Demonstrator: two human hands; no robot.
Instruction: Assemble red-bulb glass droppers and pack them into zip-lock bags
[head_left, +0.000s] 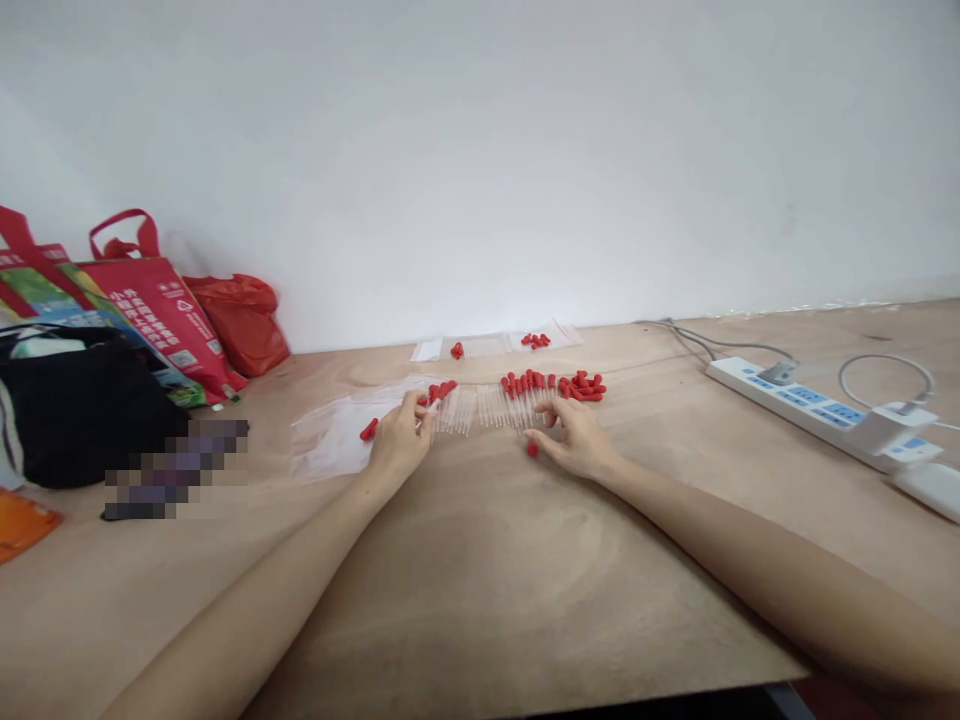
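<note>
My left hand [403, 436] is at the left end of a row of thin clear glass dropper tubes [456, 410]. Its thumb and fingers are drawn together; what is between them is too small to make out. Red rubber bulbs [442, 391] lie just beyond those fingertips. At the right end of the row, my right hand [577, 440] has its thumb and index finger apart, beside droppers with red bulbs fitted [529, 381]. One loose red bulb [532, 450] lies right by the right thumb tip. More loose red bulbs [585, 386] are heaped behind the right hand.
Clear plastic bags [330, 435] lie at the left, one bulb [369, 430] on them. Another bag [491, 345] with tubes and bulbs lies near the wall. A white power strip [814, 408] with cables is at right; a black bag [90, 400] and red shopping bags [161, 310] stand left.
</note>
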